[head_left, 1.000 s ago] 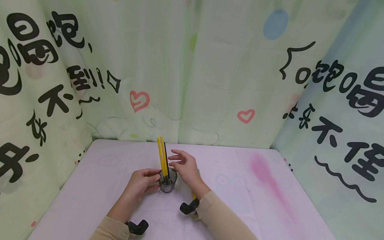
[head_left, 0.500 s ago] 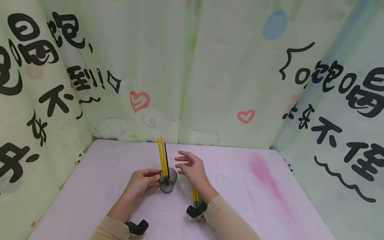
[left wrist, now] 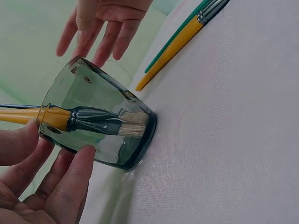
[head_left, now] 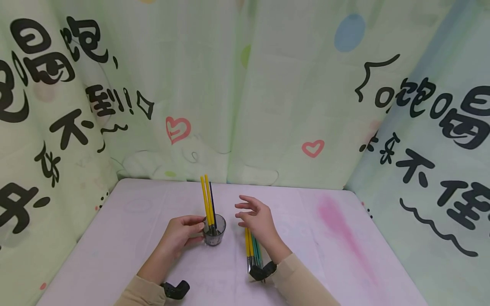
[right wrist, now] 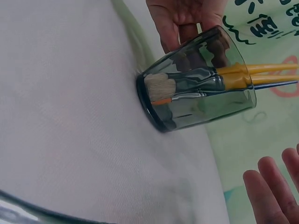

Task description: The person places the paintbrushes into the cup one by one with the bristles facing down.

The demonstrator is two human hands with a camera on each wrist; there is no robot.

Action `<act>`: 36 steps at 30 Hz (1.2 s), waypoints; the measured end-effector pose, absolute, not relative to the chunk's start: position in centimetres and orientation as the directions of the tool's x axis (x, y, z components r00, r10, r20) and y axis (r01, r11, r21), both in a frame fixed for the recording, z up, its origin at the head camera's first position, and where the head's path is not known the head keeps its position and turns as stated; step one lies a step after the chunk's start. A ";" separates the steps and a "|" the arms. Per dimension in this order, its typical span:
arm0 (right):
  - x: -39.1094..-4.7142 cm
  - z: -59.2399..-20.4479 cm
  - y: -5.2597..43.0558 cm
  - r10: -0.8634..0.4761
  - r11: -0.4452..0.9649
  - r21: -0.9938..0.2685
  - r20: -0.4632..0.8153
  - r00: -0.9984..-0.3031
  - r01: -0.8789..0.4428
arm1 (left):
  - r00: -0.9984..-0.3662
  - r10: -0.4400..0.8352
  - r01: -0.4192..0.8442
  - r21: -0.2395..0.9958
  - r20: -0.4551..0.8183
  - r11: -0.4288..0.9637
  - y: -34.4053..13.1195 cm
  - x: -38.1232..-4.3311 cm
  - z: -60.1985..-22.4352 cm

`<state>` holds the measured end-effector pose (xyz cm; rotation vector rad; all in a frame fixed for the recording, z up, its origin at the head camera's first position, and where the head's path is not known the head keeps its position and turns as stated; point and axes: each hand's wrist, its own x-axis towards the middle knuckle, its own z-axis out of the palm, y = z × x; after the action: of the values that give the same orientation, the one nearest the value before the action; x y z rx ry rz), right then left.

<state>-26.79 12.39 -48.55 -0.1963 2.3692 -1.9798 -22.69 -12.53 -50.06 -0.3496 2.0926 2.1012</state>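
A dark-tinted clear glass (head_left: pixel 215 241) stands upright on the table, holding two yellow-handled paintbrushes (head_left: pixel 207 199) and a thin dark blue one (head_left: pixel 212 199). Their bristles point down, as the right wrist view shows through the glass wall. My left hand (head_left: pixel 185 230) holds the glass from the left, thumb by the rim and fingers along the side. To the right of it, my right hand (head_left: pixel 258 219) hovers apart from the glass, fingers loosely spread and holding nothing. Below that hand lie several yellow and green paintbrushes (head_left: pixel 249 245), partly hidden by the wrist camera.
A pale pink cloth with a darker pink streak (head_left: pixel 344 229) covers the table (head_left: pixel 115 238). Printed curtains (head_left: pixel 268 93) enclose its back and both sides. Black wrist cameras sit on both wrists, the right one (head_left: pixel 263 271) close over the lying brushes.
My right hand has drawn away from the brushes in the glass, to the right and slightly down, uncovering more of the lying brushes. The left hand and glass have stayed put.
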 end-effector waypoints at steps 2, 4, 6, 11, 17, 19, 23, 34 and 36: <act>-26.7 -48.6 12.7 -0.121 0.175 -0.983 0.038 -0.992 -0.059 | -0.958 -0.060 -0.279 0.960 -0.279 -0.008 -12.6 -22.7 -50.0; -26.7 -48.8 13.1 -0.113 0.181 -0.982 0.029 -0.993 -0.049 | -0.956 -0.065 -0.286 0.958 -0.286 -0.007 -12.6 -22.7 -50.1; -26.6 -48.9 13.4 -0.105 0.189 -0.981 0.022 -0.994 -0.041 | -0.955 -0.067 -0.288 0.958 -0.288 -0.003 -12.6 -22.7 -50.0; -26.3 -49.2 14.2 -0.085 0.199 -0.980 0.003 -0.996 -0.020 | -0.958 -0.063 -0.280 0.960 -0.279 0.001 -12.5 -22.7 -50.0; -25.9 -49.4 14.9 -0.057 0.221 -0.975 -0.018 -0.998 0.005 | -0.957 -0.064 -0.284 0.959 -0.283 0.008 -12.5 -22.7 -50.0; -25.9 -49.6 15.3 -0.043 0.229 -0.973 -0.029 -0.999 0.018 | -0.957 -0.063 -0.285 0.958 -0.284 0.013 -12.5 -22.7 -49.9; -25.9 -49.9 16.0 -0.029 0.241 -0.970 -0.043 -0.999 0.035 | -0.958 -0.062 -0.281 0.960 -0.280 0.012 -12.5 -22.8 -50.0; -25.6 -50.6 17.3 0.031 0.334 -0.936 -0.103 -0.994 0.108 | -0.958 -0.064 -0.281 0.960 -0.280 0.005 -12.5 -22.7 -50.0; -25.5 -50.7 17.4 0.033 0.350 -0.929 -0.115 -0.993 0.119 | -0.958 -0.062 -0.280 0.960 -0.279 0.004 -12.5 -22.7 -50.0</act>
<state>-25.49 17.40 -50.66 0.1420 2.5187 -1.7428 -22.67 -12.46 -50.00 -0.3633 2.1083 2.0815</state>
